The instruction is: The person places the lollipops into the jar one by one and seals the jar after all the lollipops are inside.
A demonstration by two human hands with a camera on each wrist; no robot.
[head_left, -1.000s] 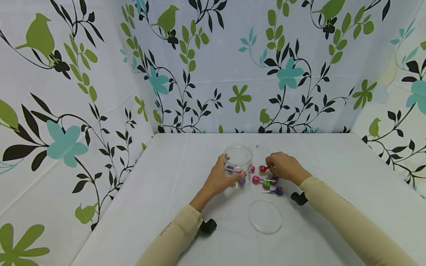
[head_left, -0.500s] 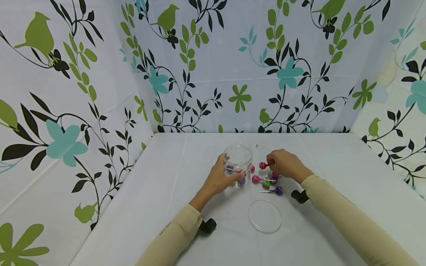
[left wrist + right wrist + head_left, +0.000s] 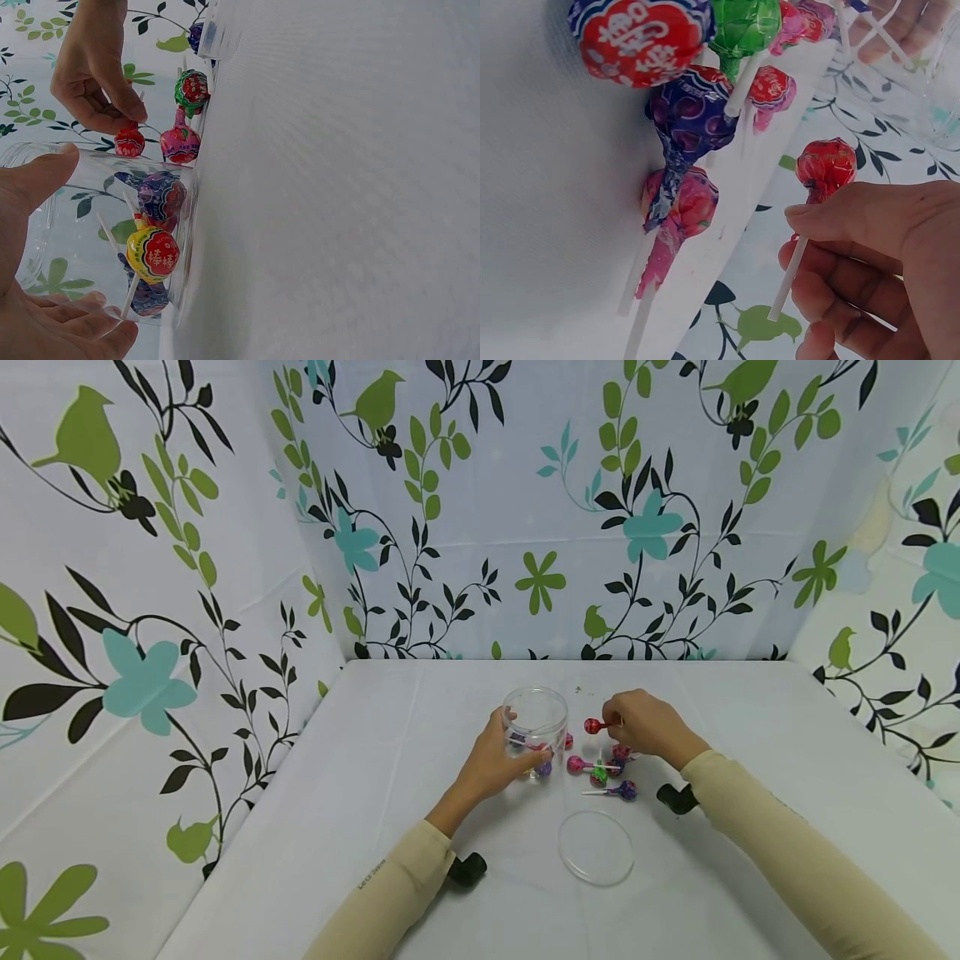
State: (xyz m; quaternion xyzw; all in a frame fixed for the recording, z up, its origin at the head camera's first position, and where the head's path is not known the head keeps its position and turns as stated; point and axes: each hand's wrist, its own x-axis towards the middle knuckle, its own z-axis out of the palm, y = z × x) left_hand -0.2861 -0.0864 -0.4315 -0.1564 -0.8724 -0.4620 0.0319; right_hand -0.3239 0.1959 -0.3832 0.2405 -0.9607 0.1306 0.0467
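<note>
My left hand point(image 3: 495, 764) grips a clear round jar point(image 3: 537, 714) standing on the table, thumb on one side and fingers on the other. Inside it lie several wrapped lollipops, among them a yellow lollipop point(image 3: 152, 253) and purple ones. My right hand point(image 3: 648, 727) pinches a red lollipop point(image 3: 826, 166) by its stick, just below the wrapper, between thumb and fingers. It hangs raised above the table, to the right of the jar. Below the right hand lies a loose group with a green lollipop point(image 3: 744, 28), a purple lollipop point(image 3: 690, 120) and pink ones.
A clear round lid point(image 3: 596, 848) lies on the white table point(image 3: 675, 885) in front of the lollipops. One purple lollipop point(image 3: 622, 790) lies nearest it. Black camera mounts point(image 3: 468, 870) show under both sleeves. A patterned cloth point(image 3: 465, 527) walls the back and sides.
My right hand has risen and moved slightly away from the lollipop group, lifting the red lollipop with it. A red-pink lollipop beneath has come into view. The left hand and jar stay put.
</note>
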